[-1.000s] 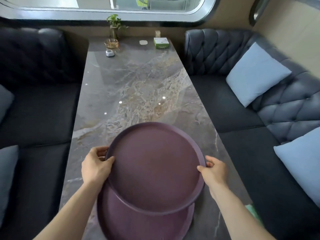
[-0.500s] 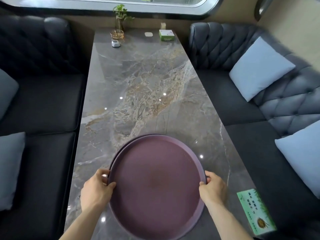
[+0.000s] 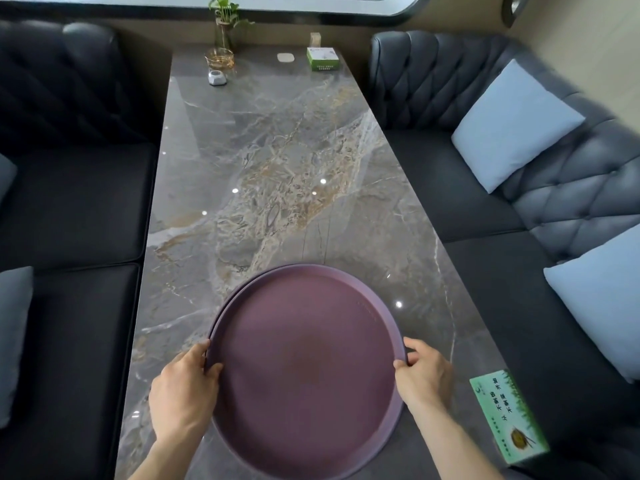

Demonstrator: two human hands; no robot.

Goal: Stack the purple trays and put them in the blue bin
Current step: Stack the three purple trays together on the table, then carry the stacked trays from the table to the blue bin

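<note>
Two round purple trays point(image 3: 304, 368) lie stacked on the near end of the grey marble table point(image 3: 270, 174). Only a thin arc of the lower tray's rim point(image 3: 230, 299) shows, at the upper left of the top one. My left hand point(image 3: 183, 393) grips the stack's left rim, thumb over the edge. My right hand point(image 3: 424, 374) grips the right rim the same way. No blue bin is in view.
A green tissue box point(image 3: 507, 415) sits at the table's near right corner. At the far end stand a potted plant point(image 3: 225, 26), a small white object point(image 3: 217, 77), a white coaster point(image 3: 285, 57) and a green box point(image 3: 322, 58). Dark sofas with pale blue cushions point(image 3: 516, 124) flank the table.
The top tray has come down onto the lower one and now sits nearly aligned with it. Both hands keep hold of the rims. The view has tilted downward.
</note>
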